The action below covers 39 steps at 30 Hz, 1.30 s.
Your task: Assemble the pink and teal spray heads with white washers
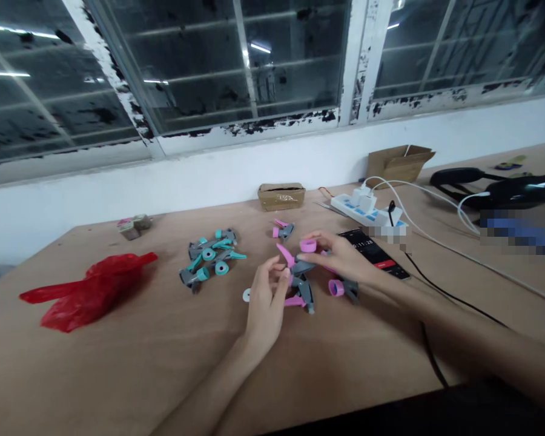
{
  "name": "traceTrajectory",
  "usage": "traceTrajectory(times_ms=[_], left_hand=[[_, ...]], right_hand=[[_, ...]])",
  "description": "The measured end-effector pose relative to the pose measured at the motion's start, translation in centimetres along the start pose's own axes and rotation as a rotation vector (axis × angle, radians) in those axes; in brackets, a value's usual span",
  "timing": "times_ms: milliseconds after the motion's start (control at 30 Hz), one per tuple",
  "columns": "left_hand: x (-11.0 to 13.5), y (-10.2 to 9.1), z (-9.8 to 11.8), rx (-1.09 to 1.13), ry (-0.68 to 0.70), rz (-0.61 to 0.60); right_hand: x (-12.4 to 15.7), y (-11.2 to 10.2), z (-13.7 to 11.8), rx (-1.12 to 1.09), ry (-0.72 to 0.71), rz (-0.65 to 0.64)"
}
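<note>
Over the middle of the wooden table (pixel 118 363), both my hands work on a grey and pink plastic piece (pixel 300 266). My left hand (pixel 266 303) pinches its lower end with thumb and fingertips. My right hand (pixel 340 257) grips its upper part, beside a pink ring (pixel 307 245). More pink and grey parts (pixel 340 289) lie under and beside my hands. Another pink and grey piece (pixel 282 229) lies further back. A pile of teal and grey pieces (pixel 209 257) lies to the left.
A red plastic bag (pixel 88 290) lies at the left. A phone (pixel 375 254) with a lit screen sits right of my hands, with a power strip (pixel 367 213) and cables behind it. Two cardboard boxes (pixel 281 195) (pixel 397 163) stand near the wall.
</note>
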State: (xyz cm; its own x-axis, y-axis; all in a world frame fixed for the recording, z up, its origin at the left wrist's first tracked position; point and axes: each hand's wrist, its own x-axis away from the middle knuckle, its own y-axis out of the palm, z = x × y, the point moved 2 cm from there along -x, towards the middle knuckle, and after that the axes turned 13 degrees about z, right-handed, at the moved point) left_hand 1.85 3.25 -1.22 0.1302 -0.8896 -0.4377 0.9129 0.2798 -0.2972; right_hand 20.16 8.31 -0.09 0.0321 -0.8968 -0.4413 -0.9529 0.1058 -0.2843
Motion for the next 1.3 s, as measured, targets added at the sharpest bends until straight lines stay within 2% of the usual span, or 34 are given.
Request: traceTrajectory(times_ms=[33, 100, 167, 233, 300, 400, 567, 767, 900, 1000, 1067, 1133, 1233, 1300], left_hand=[[0.0, 0.0, -0.1, -0.012, 0.018, 0.010], [0.2, 0.1, -0.2, -0.040, 0.063, 0.007], [0.4, 0.2, -0.4, -0.060, 0.105, -0.024], [0.6, 0.4, -0.6, -0.073, 0.134, -0.055], [0.8, 0.6, -0.8, -0.075, 0.147, -0.067], [0.8, 0.7, -1.2, -0.084, 0.165, -0.059], [0.1, 0.3, -1.3, -0.128, 0.218, 0.004], [-2.8, -1.6, -1.8, -0.332, 0.208, 0.040], [-5.2, -3.3, -3.4, -0.412, 0.135, -0.053], [-6.0, -4.6, -4.4, -0.427, 0.080, -0.153], [-5.8, -5.5, -4.7, -0.429, 0.043, -0.205], [-5.2, -6.3, -4.7, -0.438, 0.009, -0.248], [-4.0, -7.2, -4.3, -0.453, -0.019, -0.300], [-3.5, -7.5, -4.0, -0.452, -0.019, -0.325]], right_hand=[[-1.1, 0.0, 0.5, 0.029, -0.003, -0.026], [-3.7, -0.2, 1.4, 0.115, -0.030, 0.036], [-6.4, -0.3, 2.2, 0.384, -0.101, 0.123], [-8.6, -0.1, 2.7, 0.530, -0.138, 0.186], [-10.0, 0.7, 2.8, 0.656, -0.191, 0.208], [-10.7, 2.5, 2.9, 0.779, -0.281, 0.161], [-9.7, 5.1, 4.2, 0.900, -0.342, 0.043], [-9.0, 5.0, 4.9, 0.950, -0.335, -0.004], [-7.7, 4.2, 3.4, 0.938, -0.358, -0.016], [-5.5, 3.1, 1.6, 0.908, -0.386, -0.023], [-3.7, 2.2, 0.3, 0.827, -0.415, -0.077], [-1.8, 1.6, -0.6, 0.754, -0.414, -0.207], [0.2, 1.4, -1.0, 0.686, -0.363, -0.346], [0.9, 1.6, -0.7, 0.662, -0.341, -0.384]])
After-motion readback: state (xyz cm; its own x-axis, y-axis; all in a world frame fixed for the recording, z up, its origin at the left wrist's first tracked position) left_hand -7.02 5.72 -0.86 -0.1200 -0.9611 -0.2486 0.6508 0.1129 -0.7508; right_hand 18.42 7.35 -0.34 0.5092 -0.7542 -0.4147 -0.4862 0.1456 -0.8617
